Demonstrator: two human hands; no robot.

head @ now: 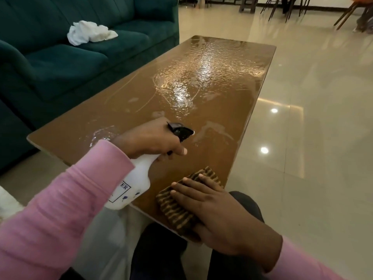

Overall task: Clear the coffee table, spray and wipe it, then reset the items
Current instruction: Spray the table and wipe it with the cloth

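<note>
The brown coffee table (212, 110) stretches away from me, its top wet and streaked with spray. My left hand (153, 138) grips the neck of a white spray bottle (133, 180) with a black nozzle (181, 132) that points along the table. My right hand (214, 207) lies flat with straight fingers on a brown striped cloth (175, 211) at the table's near edge.
A dark green sofa (60, 63) runs along the table's left side, with a crumpled white cloth (90, 33) on its seat. Glossy tiled floor (323, 128) lies to the right. Chair and table legs (282, 7) stand at the far back. My knees sit below the near edge.
</note>
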